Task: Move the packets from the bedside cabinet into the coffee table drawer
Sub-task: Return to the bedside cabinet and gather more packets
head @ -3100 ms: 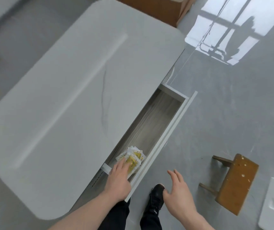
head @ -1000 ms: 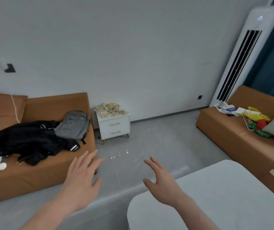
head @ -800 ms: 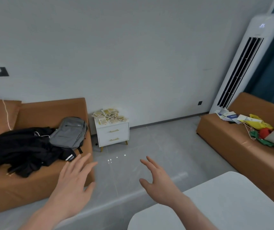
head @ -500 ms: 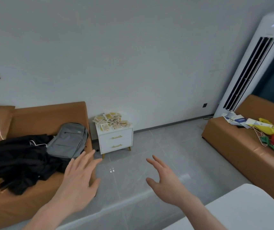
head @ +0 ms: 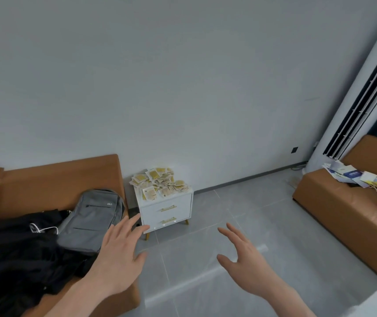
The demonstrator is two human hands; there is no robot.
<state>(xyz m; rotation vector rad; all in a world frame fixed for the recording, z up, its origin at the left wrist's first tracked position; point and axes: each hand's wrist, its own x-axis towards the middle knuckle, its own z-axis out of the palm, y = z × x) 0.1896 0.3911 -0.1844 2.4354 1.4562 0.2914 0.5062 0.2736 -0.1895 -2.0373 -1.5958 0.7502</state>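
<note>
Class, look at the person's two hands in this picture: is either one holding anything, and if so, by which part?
Nothing is held. The left hand and the right hand are both open and empty, fingers spread.

text: small white logo on grey backpack point(head: 91, 219) | too blurred to read | packets' point(head: 160, 183) print illegible

Two bare forearms are seen rising from the bottom edge of the view — no sleeve, cuff or glove is worn on either. The left hand point(head: 118, 259) and the right hand point(head: 245, 264) are uncovered, with five fingers visible on each. No ring, watch or wristband is seen — the wrists are plain.
</note>
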